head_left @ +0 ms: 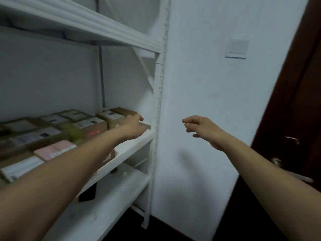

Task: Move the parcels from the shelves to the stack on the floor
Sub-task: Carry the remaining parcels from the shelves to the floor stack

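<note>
A person's left hand (pixel 134 126) reaches to the brown parcel (pixel 119 114) at the right end of the middle shelf (pixel 137 141) of a white rack, touching the box's near right corner. Its fingers lie mostly behind the hand and the picture is blurred, so whether they have closed on the box cannot be told. The right hand (pixel 199 129) hangs in front of the white wall (pixel 199 66), apart from the rack, its fingers (pixel 186 121) loosely curled, spread and holding nothing. It is apparently poised to take the parcel's other side, as such a box is likely best lifted two-handed. The end parcel looks the easiest to reach, with bare shelf beside it. At least eight parcels, mostly brown with white labels plus one pink parcel (pixel 55 148), lie flat and close-packed in rows on that shelf, though blur forbids a firmer count. Three shelf boards show, and one dark door (pixel 295 101) at right. The stack on the floor is out of view, so the carrying is not yet done.
</note>
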